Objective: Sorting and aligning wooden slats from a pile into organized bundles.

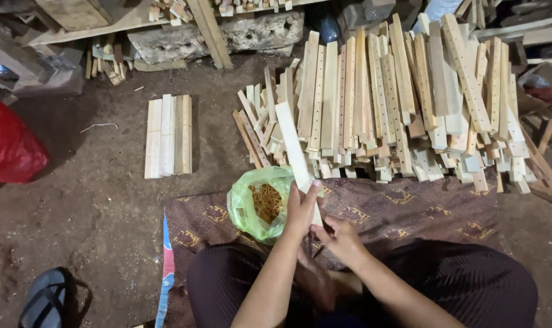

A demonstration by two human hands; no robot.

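- Well, the slat pile [403, 103] spreads ahead of you, beyond the mat [422, 206].
- Your left hand [301, 209] is clamped around one slat [293, 146], standing tilted beside the green bag [252, 203].
- Your right hand [343, 240] pinches its lower end.

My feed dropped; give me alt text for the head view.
Left hand and right hand hold a pale wooden slat upright over a patterned cloth, beside a green bag and a big slat pile.

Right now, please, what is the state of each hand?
Left hand: closed around the pale wooden slat, holding it upright.
Right hand: at the slat's lower end; whether its fingers grip it cannot be told.
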